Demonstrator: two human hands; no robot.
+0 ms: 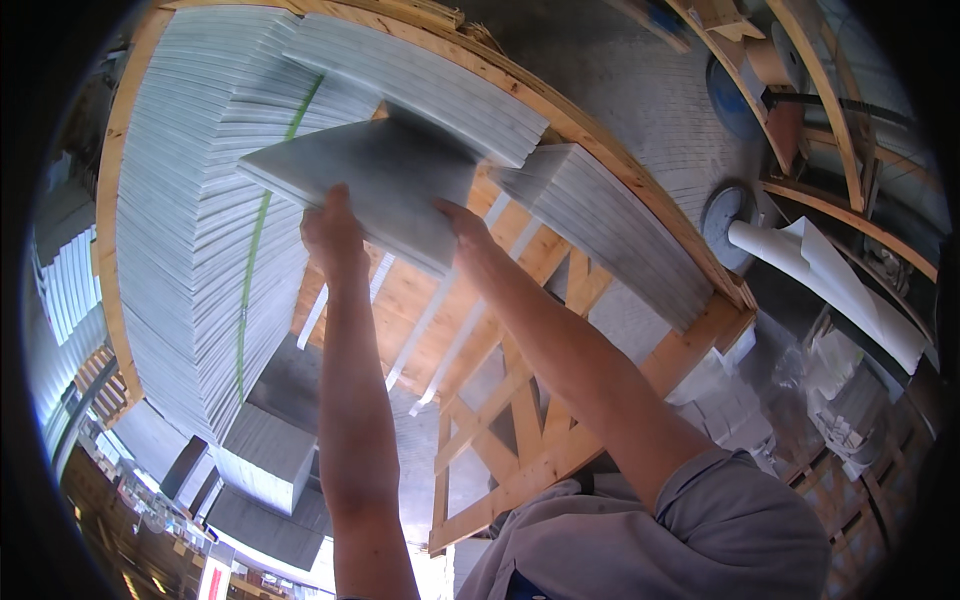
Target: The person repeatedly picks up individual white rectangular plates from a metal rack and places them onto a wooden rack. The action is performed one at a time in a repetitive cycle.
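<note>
2 hands hold a grey slab (385, 180) above an open wooden crate (112, 250).
the left hand (335, 235) is clamped on the slab's near edge, its thumb on the upper face; the right hand (463, 232) is clamped near the slab's right corner, its fingers partly hidden beneath. the slab is tilted, its left corner in front of the long left row of slabs (160, 210), where a green strap (248, 275) runs across the edges. a shorter right row of slabs (615, 235) leans along the crate's far side, and white straps (415, 335) lie over the bare boards (385, 335) between the rows. outside the crate, at right, is a white roll of sheet (830, 285).
</note>
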